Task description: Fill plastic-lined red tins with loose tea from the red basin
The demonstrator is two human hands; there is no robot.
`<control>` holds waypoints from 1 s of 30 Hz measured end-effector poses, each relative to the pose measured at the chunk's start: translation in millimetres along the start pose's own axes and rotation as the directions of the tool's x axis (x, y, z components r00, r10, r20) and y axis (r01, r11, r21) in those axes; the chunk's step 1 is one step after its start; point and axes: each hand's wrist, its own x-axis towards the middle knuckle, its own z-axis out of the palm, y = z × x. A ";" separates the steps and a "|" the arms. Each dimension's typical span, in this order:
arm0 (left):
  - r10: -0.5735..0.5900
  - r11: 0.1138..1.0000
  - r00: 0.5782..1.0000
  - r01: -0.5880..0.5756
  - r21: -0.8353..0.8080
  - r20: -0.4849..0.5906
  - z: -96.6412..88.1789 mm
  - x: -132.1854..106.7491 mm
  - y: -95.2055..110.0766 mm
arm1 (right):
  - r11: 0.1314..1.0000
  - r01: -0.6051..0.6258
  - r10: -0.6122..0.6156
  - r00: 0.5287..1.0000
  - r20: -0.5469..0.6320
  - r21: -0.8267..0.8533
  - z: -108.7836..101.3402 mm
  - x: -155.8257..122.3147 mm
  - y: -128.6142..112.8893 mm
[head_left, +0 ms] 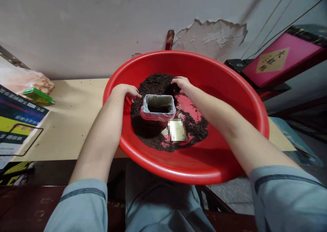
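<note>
A wide red plastic basin [237, 99] holds loose dark tea leaves [155, 82], heaped mostly at its left and back. Among the leaves stands a small open box [158, 116] lined with clear plastic, its inside dark. Over the left part of the heap, beside the box, is my left hand [129, 90], fingers apart and slightly bent. My right hand [182, 84] reaches to the back right of the heap, fingers spread and touching leaves, tips partly hidden. In front of the box lies a pale, blurred-out flat piece [177, 130].
The basin rests on a pale board [68, 123] against a peeling wall [212, 34]. At left are a green box [38, 96], a plastic bag [22, 79] and a printed carton [17, 119]. A pink tea box [278, 58] stands at right.
</note>
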 end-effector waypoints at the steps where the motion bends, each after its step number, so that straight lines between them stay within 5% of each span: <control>1: 0.004 1.000 1.000 -0.004 0.008 0.002 0.1 1.8 -1.5 | 0.999 0.010 -0.012 0.999 0.037 0.031 -8.8 -4.7 -6.9; 9: 0.047 0.999 0.999 -0.047 0.005 0.004 0.7 8.4 -8.8 | 0.945 0.133 -0.237 0.907 0.347 0.298 -54.2 -78.5 -53.6; 16: 0.029 0.999 0.999 -0.029 -0.017 0.034 0.6 12.5 -11.2 | 0.938 0.205 -0.307 0.867 0.392 0.281 -41.4 -127.4 -71.4; 19: 0.027 1.000 0.999 -0.026 -0.014 0.027 0.7 9.2 -9.2 | 0.894 0.355 -0.433 0.840 0.327 0.273 -32.0 -131.3 -68.7; 24: 0.027 0.997 0.999 -0.025 -0.078 0.022 1.7 6.4 -7.9 | 0.668 0.736 -0.743 0.650 0.161 0.110 -17.3 -127.5 -57.3; 27: 0.039 0.995 0.999 -0.039 -0.088 -0.001 2.0 6.1 -7.3 | 0.531 0.847 -0.843 0.525 0.117 0.029 -5.6 -127.9 -49.0; 30: 0.045 0.995 0.999 -0.046 -0.091 -0.018 1.3 5.4 -7.6 | 0.448 0.891 -0.885 0.453 0.111 -0.071 5.6 -132.3 -40.5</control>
